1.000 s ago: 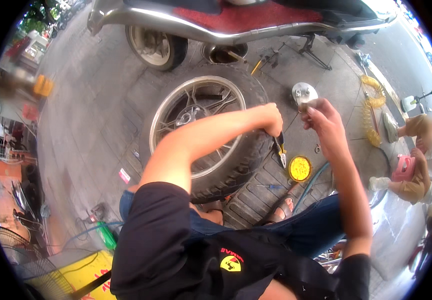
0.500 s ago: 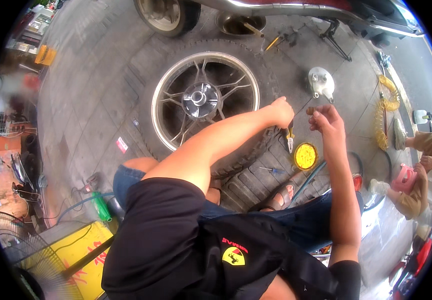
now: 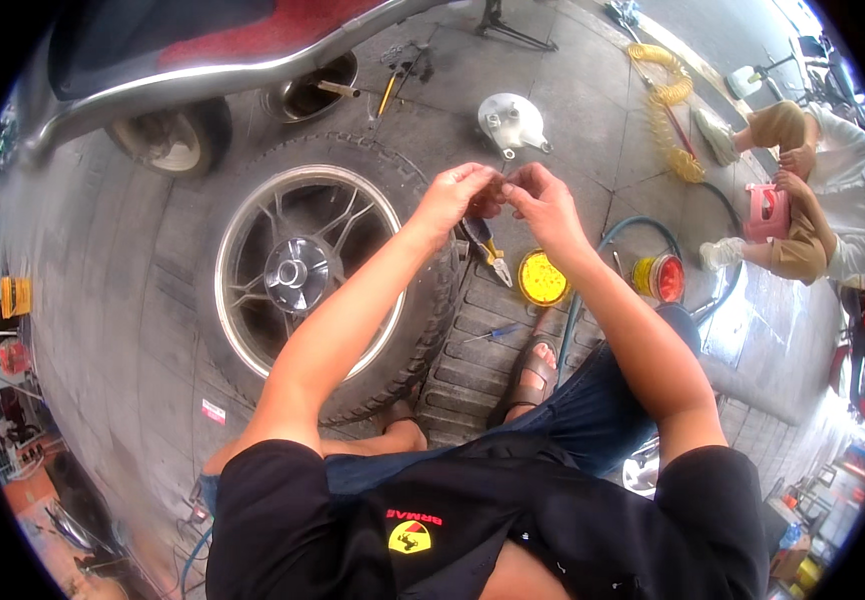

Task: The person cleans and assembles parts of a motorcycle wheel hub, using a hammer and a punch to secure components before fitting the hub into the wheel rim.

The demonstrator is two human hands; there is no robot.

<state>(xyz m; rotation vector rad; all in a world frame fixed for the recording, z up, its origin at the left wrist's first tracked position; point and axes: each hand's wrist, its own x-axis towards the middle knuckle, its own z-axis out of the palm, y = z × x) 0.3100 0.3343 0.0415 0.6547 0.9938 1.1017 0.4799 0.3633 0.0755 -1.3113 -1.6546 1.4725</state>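
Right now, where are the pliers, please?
In the head picture, the pliers lie right of centre, below the left hand, between the tyre and the round yellow dish.

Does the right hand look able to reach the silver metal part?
Probably yes: the silver metal part lies just beyond the right hand with nothing visible between, though it's busy beside the left hand.
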